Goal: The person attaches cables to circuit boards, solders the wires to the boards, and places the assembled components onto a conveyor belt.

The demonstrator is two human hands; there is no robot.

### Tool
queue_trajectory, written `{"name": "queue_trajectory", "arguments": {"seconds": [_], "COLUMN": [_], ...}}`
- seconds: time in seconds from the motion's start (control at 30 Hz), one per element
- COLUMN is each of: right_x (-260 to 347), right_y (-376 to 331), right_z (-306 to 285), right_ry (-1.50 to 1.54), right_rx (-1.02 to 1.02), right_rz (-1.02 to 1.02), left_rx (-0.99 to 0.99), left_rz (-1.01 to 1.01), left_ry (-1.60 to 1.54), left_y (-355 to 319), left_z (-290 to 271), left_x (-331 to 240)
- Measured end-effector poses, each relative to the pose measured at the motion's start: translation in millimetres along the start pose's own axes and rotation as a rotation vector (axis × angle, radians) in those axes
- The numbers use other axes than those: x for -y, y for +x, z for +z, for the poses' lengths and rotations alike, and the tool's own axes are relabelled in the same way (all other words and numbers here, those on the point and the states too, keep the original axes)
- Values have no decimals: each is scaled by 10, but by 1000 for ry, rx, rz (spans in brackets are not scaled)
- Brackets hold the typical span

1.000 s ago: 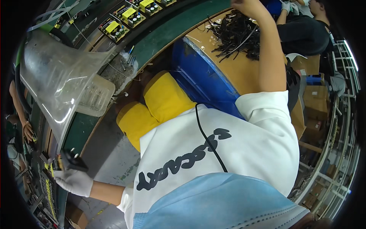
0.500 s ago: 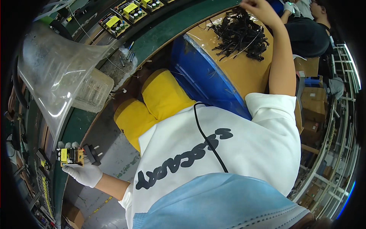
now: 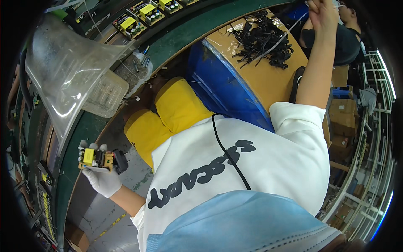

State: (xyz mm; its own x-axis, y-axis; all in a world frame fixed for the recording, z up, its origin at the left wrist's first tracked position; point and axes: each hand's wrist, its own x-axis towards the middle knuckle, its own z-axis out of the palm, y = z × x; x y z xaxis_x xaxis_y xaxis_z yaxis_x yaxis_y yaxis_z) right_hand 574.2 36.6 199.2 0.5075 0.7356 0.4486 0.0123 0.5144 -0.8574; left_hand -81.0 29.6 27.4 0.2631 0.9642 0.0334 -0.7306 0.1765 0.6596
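From my remote seat, the biggest thing in view is my own white shirt point(image 3: 252, 168) with dark lettering, filling the lower middle, with a thin black cord point(image 3: 228, 151) running down its front and a pale blue cloth point(image 3: 247, 222) below it. Above that sit my yellow trousers point(image 3: 172, 113), knees pointing toward the curved green conveyor edge point(image 3: 180, 40). To the upper left a large clear plastic funnel-shaped sheet point(image 3: 67, 71) hangs over the belt, with a clear ribbed plastic tray point(image 3: 105, 94) just beside it. A blue bin point(image 3: 218, 88) stands between my knees and the brown bench top point(image 3: 268, 84), where a pile of black cables point(image 3: 262, 40) lies.

My right hand point(image 3: 321, 12) is raised far up at the top edge, above the cable pile; its fingers look closed around thin pale strands, though I cannot tell the grip exactly.

My left hand point(image 3: 103, 178), in a white glove, is stretched out low on the left, beside the conveyor edge. Its fingers pinch a small circuit board point(image 3: 97, 158) from below, holding it clear of the belt; the board carries a yellow block, grey capacitors and a black part at its right end. More such boards point(image 3: 140, 19) ride on the belt at top.
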Motion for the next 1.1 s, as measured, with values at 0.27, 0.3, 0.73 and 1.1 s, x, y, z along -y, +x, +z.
{"name": "queue_trajectory", "arguments": {"seconds": [0.27,0.3,0.73,1.1], "right_x": [42,-30,-1068,-1244], "right_y": [-946,-1244,-2180,-2298], "right_z": [1046,1382,2360,2352], "right_ry": [-231,-318,-60,327], "right_rx": [723,808,1245,885], "right_rz": [564,544,923,1254], "left_rx": [-36,-31,79,215], "left_rz": [-251,-354,-347,-73], "left_ry": [163,171,14,285], "left_y": [-7,-17,-45,-50], "left_z": [455,486,637,725], "left_x": [530,577,869,836]}}
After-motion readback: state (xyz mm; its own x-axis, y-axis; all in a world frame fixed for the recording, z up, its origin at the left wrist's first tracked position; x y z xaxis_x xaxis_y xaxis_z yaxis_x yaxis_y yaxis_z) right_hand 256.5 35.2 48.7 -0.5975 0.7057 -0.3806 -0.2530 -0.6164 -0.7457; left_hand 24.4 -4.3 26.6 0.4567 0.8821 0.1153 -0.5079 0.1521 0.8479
